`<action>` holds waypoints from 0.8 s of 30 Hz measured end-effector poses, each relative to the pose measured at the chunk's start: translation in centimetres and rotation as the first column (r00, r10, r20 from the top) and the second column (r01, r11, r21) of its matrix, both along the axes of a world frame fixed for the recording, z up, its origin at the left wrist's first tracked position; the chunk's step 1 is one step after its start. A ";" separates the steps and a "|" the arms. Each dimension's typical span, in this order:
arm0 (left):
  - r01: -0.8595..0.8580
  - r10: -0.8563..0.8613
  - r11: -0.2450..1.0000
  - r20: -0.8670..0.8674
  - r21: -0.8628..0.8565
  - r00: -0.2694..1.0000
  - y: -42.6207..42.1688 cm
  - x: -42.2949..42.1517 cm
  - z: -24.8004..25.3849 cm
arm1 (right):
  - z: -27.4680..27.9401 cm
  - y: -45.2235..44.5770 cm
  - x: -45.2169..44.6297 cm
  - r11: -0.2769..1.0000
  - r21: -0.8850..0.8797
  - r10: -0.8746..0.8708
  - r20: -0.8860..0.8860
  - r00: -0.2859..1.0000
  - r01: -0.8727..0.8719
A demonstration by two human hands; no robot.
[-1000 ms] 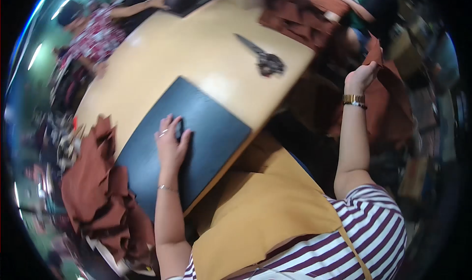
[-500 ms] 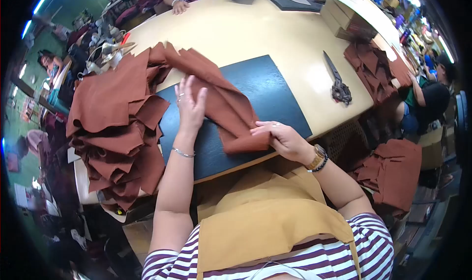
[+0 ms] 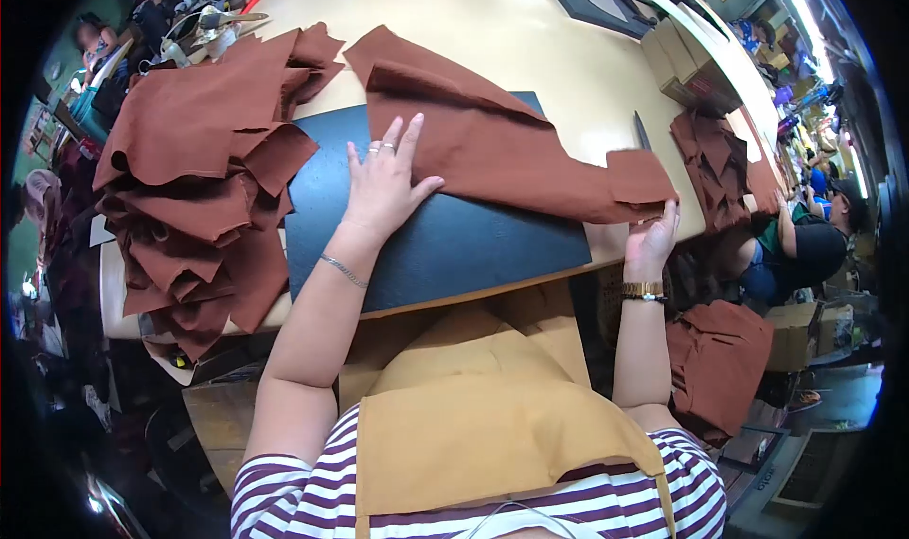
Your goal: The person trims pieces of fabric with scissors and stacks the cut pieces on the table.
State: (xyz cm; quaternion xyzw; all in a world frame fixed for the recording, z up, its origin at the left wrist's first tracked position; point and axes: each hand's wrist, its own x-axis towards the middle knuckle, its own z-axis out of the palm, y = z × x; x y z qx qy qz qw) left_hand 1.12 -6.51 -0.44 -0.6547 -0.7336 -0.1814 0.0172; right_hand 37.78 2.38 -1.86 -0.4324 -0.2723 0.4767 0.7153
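In the head view, the long brown cloth (image 3: 492, 151) lies at 12 to 1 o'clock, partly on the dark board (image 3: 445, 245) and partly on the table (image 3: 511, 27). The left hand (image 3: 386, 181), at 11 o'clock, is wide open, its fingers spread. Its fingers and thumb touch the cloth but do not grip it. The right hand (image 3: 651, 241), at 3 o'clock, is partly open, palm up, with its fingers at the cloth's end. I cannot tell how tight it holds. A dark blade (image 3: 642, 130) pokes out behind the cloth at 2 o'clock. A messy cloth pile (image 3: 189, 174) sits at 10 o'clock.
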 end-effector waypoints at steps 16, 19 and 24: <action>0.221 -0.269 0.898 0.077 0.380 0.960 -0.5 -0.8 2.4 | 2.2 -5.5 -6.0 0.883 -0.066 -0.006 0.988 -0.152 -0.464; 0.248 -0.384 0.889 0.332 0.384 0.862 -3.4 -0.3 6.5 | 7.4 -5.9 -4.1 0.774 -0.336 0.384 0.923 -0.023 -0.537; 0.631 -0.222 0.768 0.969 0.108 0.105 -8.9 -2.3 16.9 | 18.2 -6.5 2.2 0.471 -0.168 0.634 0.747 0.200 -0.866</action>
